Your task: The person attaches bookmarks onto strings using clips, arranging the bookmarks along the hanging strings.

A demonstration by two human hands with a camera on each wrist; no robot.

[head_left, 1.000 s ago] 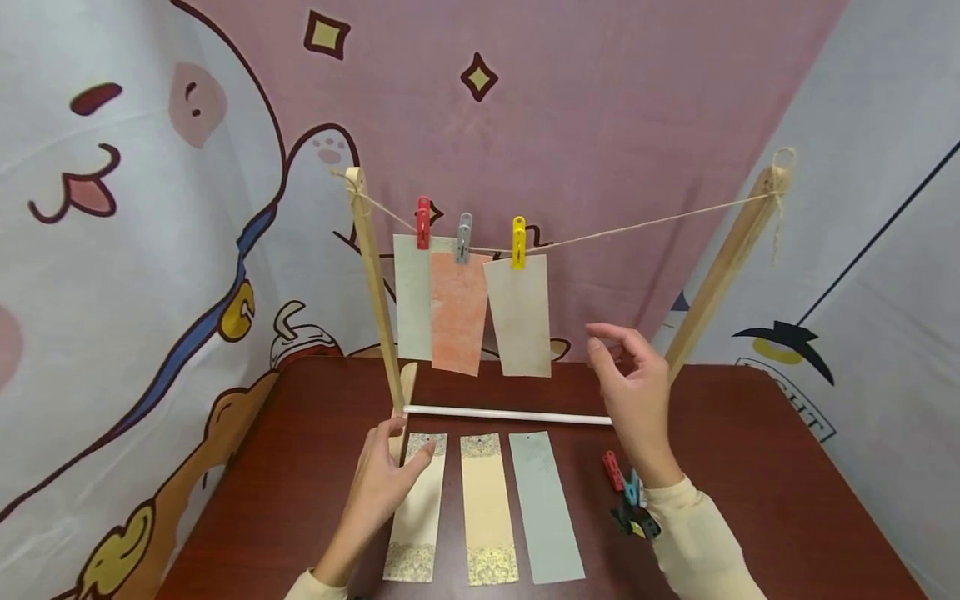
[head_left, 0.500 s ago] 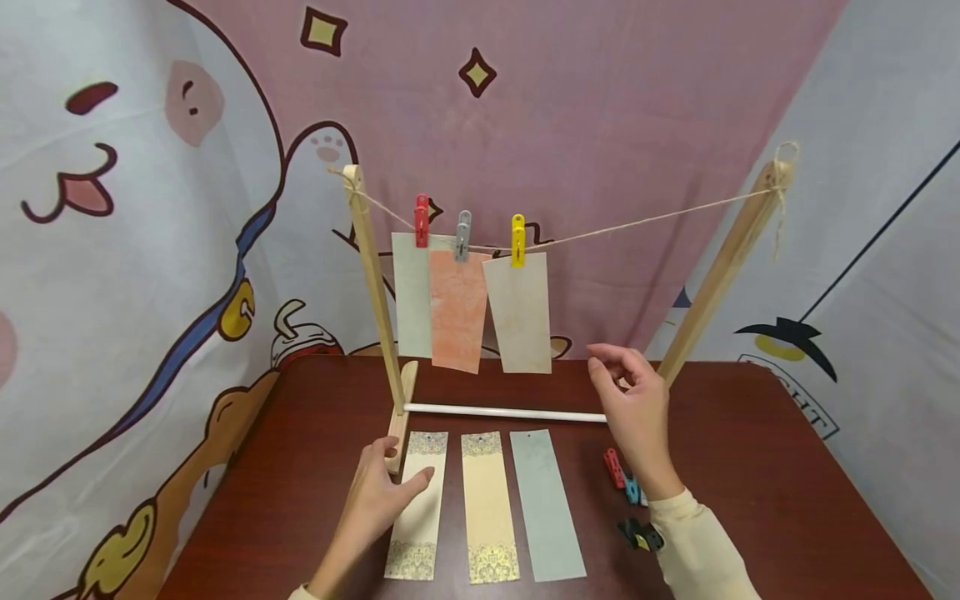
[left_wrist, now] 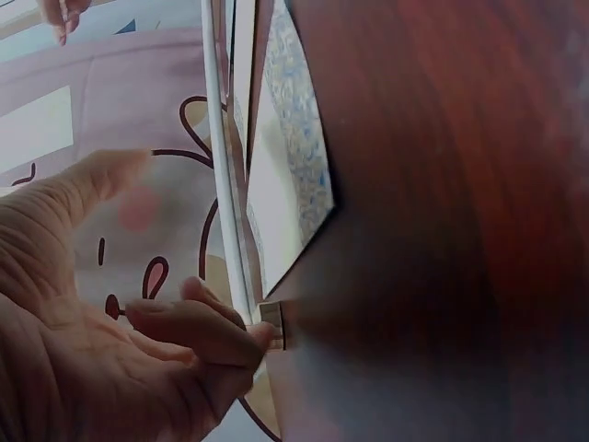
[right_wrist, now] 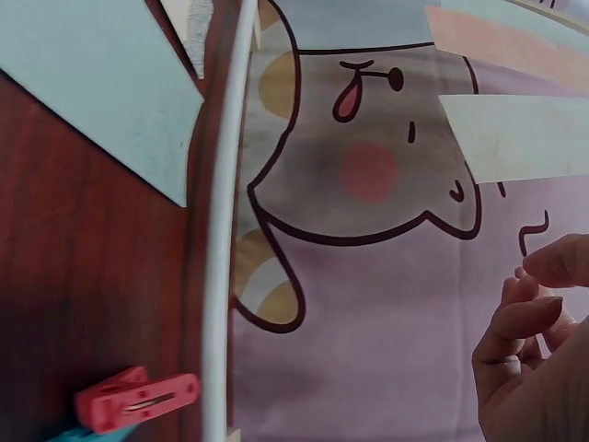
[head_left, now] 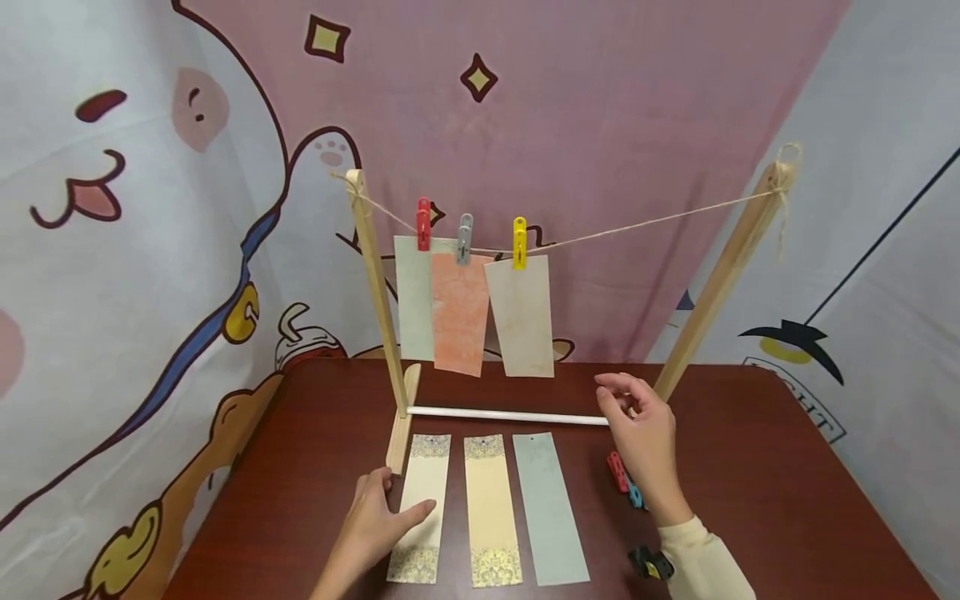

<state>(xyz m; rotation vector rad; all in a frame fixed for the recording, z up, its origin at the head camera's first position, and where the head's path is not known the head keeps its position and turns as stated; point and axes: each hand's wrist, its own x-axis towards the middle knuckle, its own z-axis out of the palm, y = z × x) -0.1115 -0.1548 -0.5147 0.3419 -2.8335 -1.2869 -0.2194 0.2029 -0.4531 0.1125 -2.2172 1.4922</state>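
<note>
My left hand (head_left: pixel 373 521) hovers beside the cream bookmark with patterned ends (head_left: pixel 423 508), thumb spread from the fingers, holding nothing. To the right of that bookmark lie a yellow patterned bookmark (head_left: pixel 491 508) and a grey-green one (head_left: pixel 551 508). My right hand (head_left: pixel 643 437) is raised at the right end of the white rod (head_left: pixel 510 415), its fingers loosely bent around nothing. Below it are a red clothespin (head_left: pixel 617 472) and a blue one (head_left: pixel 634 495), partly hidden by the wrist. Dark clips (head_left: pixel 651 562) sit by the sleeve.
A twine line (head_left: pixel 645 223) runs between two wooden posts (head_left: pixel 378 300). From it hang a pale green card (head_left: pixel 414 300), an orange card (head_left: pixel 461 312) and a beige card (head_left: pixel 521 321), under red, grey and yellow clothespins (head_left: pixel 519 243). A printed cloth (head_left: pixel 615 100) backs the table.
Both hands have come down toward the near side of the table, the left sliding lower along the cream bookmark and the right dropping away from the hanging cards. The cards and bookmarks stay put.
</note>
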